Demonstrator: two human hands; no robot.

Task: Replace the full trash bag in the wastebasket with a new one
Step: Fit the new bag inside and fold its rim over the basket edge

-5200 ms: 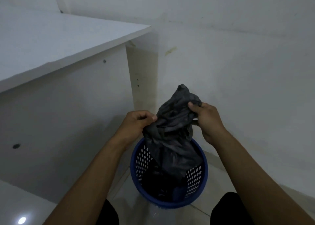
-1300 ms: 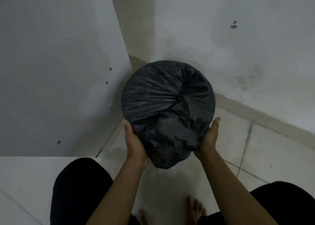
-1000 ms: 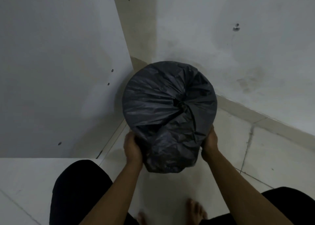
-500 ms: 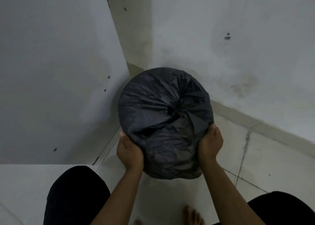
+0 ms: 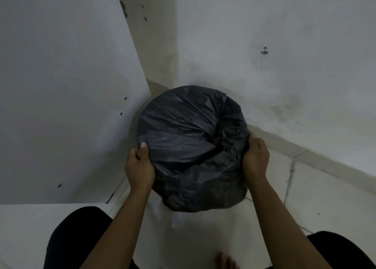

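the left hand [image 5: 139, 167] is gripping the bag [image 5: 191, 138] at its left edge, thumb on top, and the right hand [image 5: 255, 159] is clutching a fold on its right. the bag is bulging round on the floor [image 5: 203, 236] in the corner, hiding any basket. i am judging the swap unfinished, since no second bag is showing.

crinkled plastic trash bag [image 5: 189, 144], glossy floor tiles [image 5: 317, 191]

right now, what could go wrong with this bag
The bag is stretched between the left hand and right hand, both gripping its sides; the thin film might tear there. Its middle is bunched in folds, so it may not open cleanly.
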